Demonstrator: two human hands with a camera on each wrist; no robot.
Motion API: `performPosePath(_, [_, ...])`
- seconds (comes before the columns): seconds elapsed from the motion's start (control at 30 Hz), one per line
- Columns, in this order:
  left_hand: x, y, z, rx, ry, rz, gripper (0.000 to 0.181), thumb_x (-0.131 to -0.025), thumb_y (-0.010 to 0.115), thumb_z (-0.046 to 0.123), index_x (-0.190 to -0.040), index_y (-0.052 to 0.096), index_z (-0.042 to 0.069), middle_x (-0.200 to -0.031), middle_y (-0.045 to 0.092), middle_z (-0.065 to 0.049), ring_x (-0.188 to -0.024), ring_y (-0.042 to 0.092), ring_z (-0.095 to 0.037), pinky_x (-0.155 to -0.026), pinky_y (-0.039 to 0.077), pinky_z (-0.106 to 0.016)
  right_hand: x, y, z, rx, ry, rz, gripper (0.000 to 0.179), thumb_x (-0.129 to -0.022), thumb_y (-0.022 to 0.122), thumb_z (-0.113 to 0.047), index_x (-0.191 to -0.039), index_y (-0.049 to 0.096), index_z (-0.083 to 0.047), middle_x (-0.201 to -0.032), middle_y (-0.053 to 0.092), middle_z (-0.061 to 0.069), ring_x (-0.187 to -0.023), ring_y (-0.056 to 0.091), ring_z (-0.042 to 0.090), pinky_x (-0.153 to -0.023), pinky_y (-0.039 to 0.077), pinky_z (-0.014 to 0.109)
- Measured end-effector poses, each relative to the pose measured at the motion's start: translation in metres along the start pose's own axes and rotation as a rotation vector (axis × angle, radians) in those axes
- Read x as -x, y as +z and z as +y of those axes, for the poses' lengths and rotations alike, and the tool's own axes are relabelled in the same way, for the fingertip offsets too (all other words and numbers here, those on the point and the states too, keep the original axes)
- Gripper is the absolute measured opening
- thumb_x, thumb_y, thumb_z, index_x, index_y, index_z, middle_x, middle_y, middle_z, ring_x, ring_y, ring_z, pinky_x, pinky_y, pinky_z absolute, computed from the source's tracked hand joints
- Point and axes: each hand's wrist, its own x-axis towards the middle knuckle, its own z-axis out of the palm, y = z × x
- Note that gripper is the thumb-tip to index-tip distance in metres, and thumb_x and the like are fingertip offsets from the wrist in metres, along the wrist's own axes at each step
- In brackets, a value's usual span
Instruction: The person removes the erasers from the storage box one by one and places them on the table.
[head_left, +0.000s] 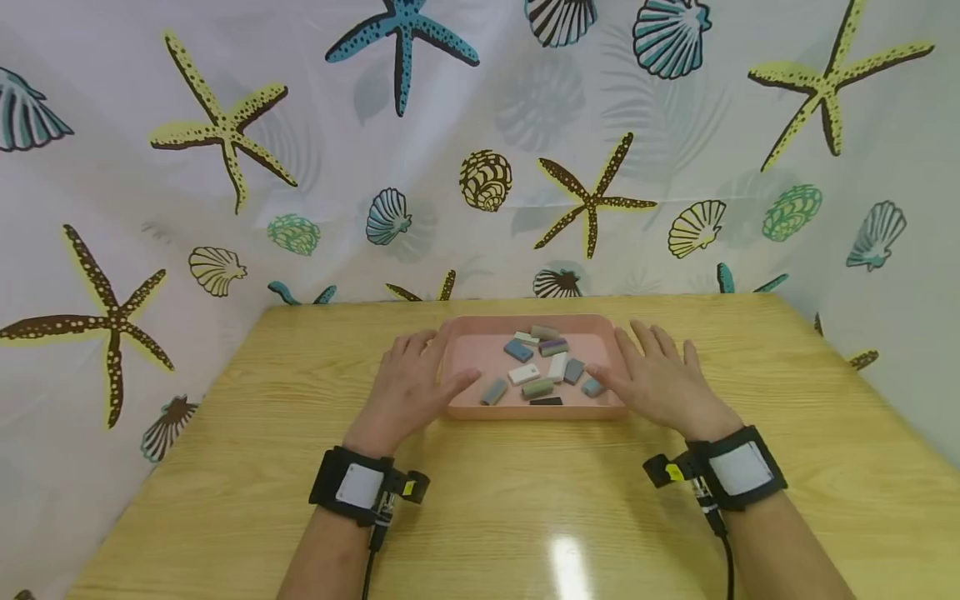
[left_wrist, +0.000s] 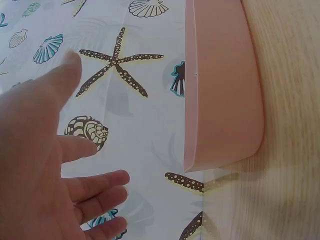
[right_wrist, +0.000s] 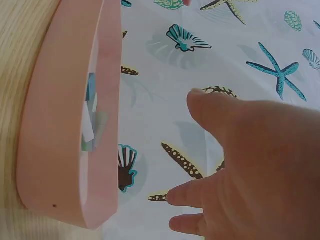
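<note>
A shallow pink tray (head_left: 536, 412) sits on the table with several small oblong pieces lying loose in it. Among them are a blue piece (head_left: 518, 350), a white piece (head_left: 523, 374), a green piece (head_left: 537, 389) and a flat black piece (head_left: 546, 401). My left hand (head_left: 408, 379) is at the tray's left end, fingers extended and thumb spread over the rim. At the right end, my right hand (head_left: 663, 379) is spread the same way. Both wrist views show the tray's outer side wall (left_wrist: 227, 85) beside the palms, with nothing held.
The wood-grained table (head_left: 480, 483) stretches in front of the tray and to both sides. Behind it hangs a white cloth (head_left: 465, 250) printed with starfish and shells. Each wrist wears a black strap (head_left: 738, 467) with a small camera and a cable.
</note>
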Motion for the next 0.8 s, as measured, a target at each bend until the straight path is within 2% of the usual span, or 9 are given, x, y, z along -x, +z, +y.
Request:
performPosePath(0.1, [0.0, 0.005, 0.0, -0.013, -0.049, -0.029, 0.078, -0.087, 0.038, 0.068, -0.145, 0.015, 0.023, -0.119, 0.047, -0.019, -0.105, 0.042, -0.031, -0.09, 0.036, -0.051, -0.001, 0.004, 0.002, 0.001, 0.01, 0.011, 0.085, -0.088, 0.026, -0.071, -0.141, 0.024, -0.005, -0.141, 0.021, 0.028, -0.126, 0.015, 0.048, -0.094, 0.011, 0.071])
performPosePath(0.2, [0.0, 0.01, -0.002, -0.036, -0.082, -0.084, 0.076, -0.089, 0.044, 0.06, -0.145, 0.018, 0.015, -0.107, 0.052, -0.017, -0.086, 0.049, -0.026, -0.077, 0.045, -0.042, -0.003, 0.009, 0.003, 0.008, 0.013, 0.037, 0.079, -0.088, 0.032, -0.069, -0.133, 0.038, -0.004, -0.122, 0.037, 0.027, -0.111, 0.031, 0.046, -0.087, 0.025, 0.066])
performPosePath(0.3, [0.002, 0.014, -0.002, -0.022, -0.098, -0.153, 0.067, -0.09, 0.05, 0.05, -0.14, 0.028, 0.011, -0.096, 0.053, -0.011, -0.074, 0.049, -0.02, -0.063, 0.045, -0.033, -0.007, 0.018, 0.005, 0.032, 0.011, 0.073, 0.066, -0.09, 0.042, -0.059, -0.12, 0.05, -0.001, -0.103, 0.044, 0.023, -0.095, 0.039, 0.039, -0.078, 0.034, 0.059])
performPosePath(0.37, [0.003, 0.016, -0.002, 0.001, -0.109, -0.181, 0.061, -0.089, 0.055, 0.045, -0.135, 0.035, 0.009, -0.09, 0.053, -0.007, -0.07, 0.049, -0.018, -0.059, 0.043, -0.03, -0.011, 0.023, 0.006, 0.04, 0.004, 0.091, 0.056, -0.091, 0.049, -0.051, -0.113, 0.054, 0.001, -0.095, 0.048, 0.02, -0.088, 0.042, 0.036, -0.073, 0.038, 0.054])
performPosePath(0.47, [0.004, 0.016, -0.001, 0.01, -0.122, -0.2, 0.054, -0.086, 0.06, 0.041, -0.125, 0.045, 0.008, -0.086, 0.052, -0.005, -0.07, 0.049, -0.016, -0.059, 0.042, -0.029, -0.016, 0.032, 0.006, 0.035, -0.01, 0.101, 0.046, -0.09, 0.055, -0.043, -0.103, 0.059, 0.001, -0.087, 0.052, 0.016, -0.082, 0.045, 0.033, -0.068, 0.04, 0.047])
performPosePath(0.6, [0.005, 0.015, -0.001, 0.012, -0.152, -0.216, 0.04, -0.082, 0.064, 0.039, -0.109, 0.055, 0.011, -0.081, 0.053, -0.003, -0.071, 0.048, -0.016, -0.059, 0.041, -0.029, -0.02, 0.039, 0.006, 0.008, 0.009, 0.112, 0.041, -0.085, 0.062, -0.044, -0.084, 0.061, -0.003, -0.078, 0.05, 0.011, -0.077, 0.043, 0.03, -0.063, 0.036, 0.041])
performPosePath(0.8, [0.005, 0.014, -0.001, -0.017, -0.147, -0.219, 0.025, -0.082, 0.065, 0.036, -0.087, 0.057, 0.014, -0.073, 0.052, -0.001, -0.066, 0.046, -0.015, -0.053, 0.037, -0.027, -0.024, 0.043, 0.005, 0.014, 0.032, 0.159, 0.043, -0.076, 0.07, -0.049, -0.064, 0.056, -0.01, -0.069, 0.047, 0.008, -0.071, 0.043, 0.028, -0.056, 0.033, 0.038])
